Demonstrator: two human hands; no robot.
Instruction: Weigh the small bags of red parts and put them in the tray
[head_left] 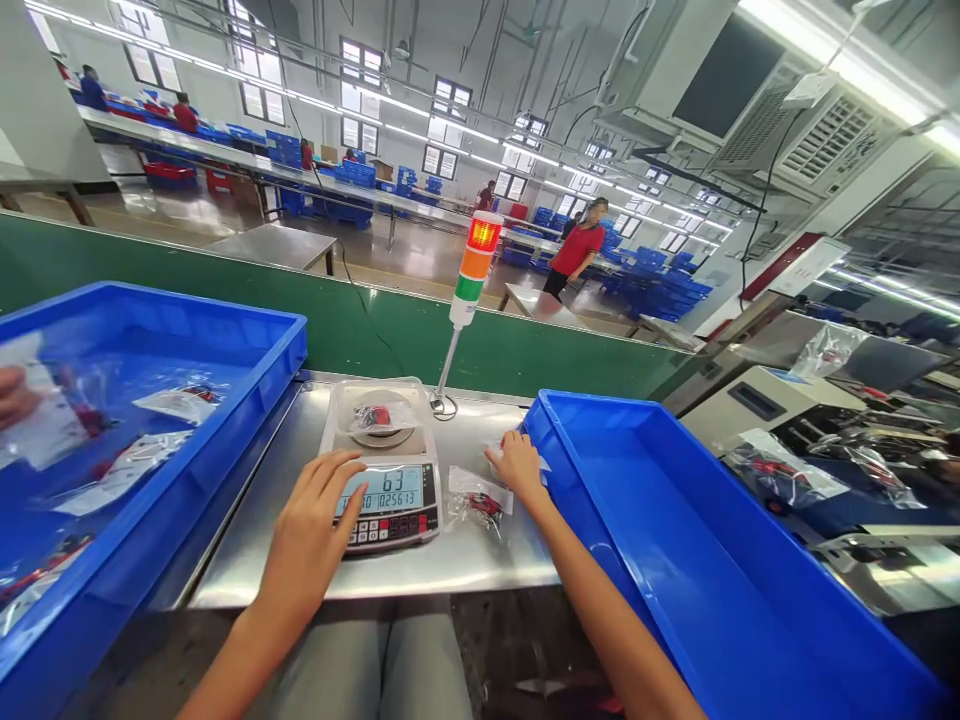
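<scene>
Our packet (375, 416) of red parts lies on the round pan of the scale (382, 510), whose display reads 63. A knock to the scale could upset that reading, and our left hand (315, 510) sits against its front, fingers slightly apart and holding nothing, so a fingertip could press a key by accident. Our right hand (516, 465), fingers spread and not clamped on anything, rests at the corner of the right bin (600, 400), near a second packet (480, 503) lying loose on the steel table (240, 560), where a brush could slide it. The light pole (448, 365) just behind the scale crowds reaches there. The left bin (180, 305) holds more packets, with another person's hand (11, 395) apparently in it, so reaches could cross.
</scene>
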